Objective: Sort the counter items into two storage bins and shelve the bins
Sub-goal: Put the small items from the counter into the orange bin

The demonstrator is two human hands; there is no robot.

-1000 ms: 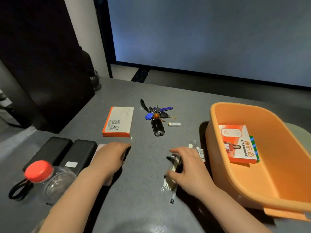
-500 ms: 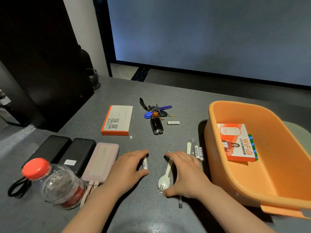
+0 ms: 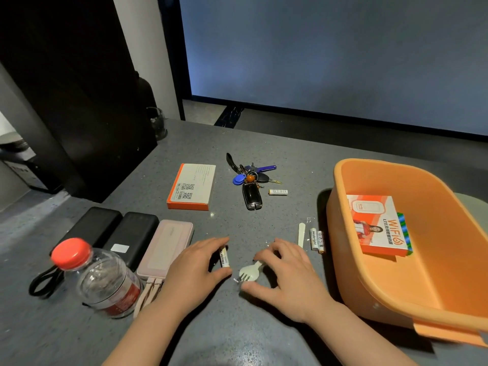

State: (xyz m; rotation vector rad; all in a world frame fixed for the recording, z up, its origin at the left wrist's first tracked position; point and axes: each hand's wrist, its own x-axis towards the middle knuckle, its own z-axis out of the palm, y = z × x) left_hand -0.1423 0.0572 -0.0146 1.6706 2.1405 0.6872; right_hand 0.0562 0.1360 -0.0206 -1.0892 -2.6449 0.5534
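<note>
Two hands work low in the middle of the frame, and each hides part of what it grips. The left hand (image 3: 196,262) pinches a white battery (image 3: 224,257) between thumb and fingertips; only part of its label shows, the rest covered by the fingers. The right hand (image 3: 287,276) curls over a pale plastic fork (image 3: 249,273), thumb under the tines and fingers bent above the handle, so most of the handle is hidden.

At lower left, a clear bottle (image 3: 105,281) with a red cap blocks the near ends of two black power banks (image 3: 116,233) and a pink power bank (image 3: 169,244) lying side by side. Black scissors (image 3: 43,282) show only as handle loops left of the bottle. Pale sticks (image 3: 148,291) poke out between bottle and left forearm; what they are is hard to tell.

At right, the orange bin (image 3: 396,286) runs off the frame edge. Inside it lies a red-and-white WIFI box (image 3: 377,225) atop something green and blue that only peeks out at its right side. Just left of the bin lie two batteries (image 3: 317,240) and a pale flat stick (image 3: 301,235). In mid-frame on the grey counter (image 3: 237,334) sit a bunch of keys (image 3: 250,180), one more loose battery (image 3: 277,192) beside it, and an orange-edged box (image 3: 192,186). A dark glass (image 3: 157,122) in the upper left is barely readable against the black panel.
</note>
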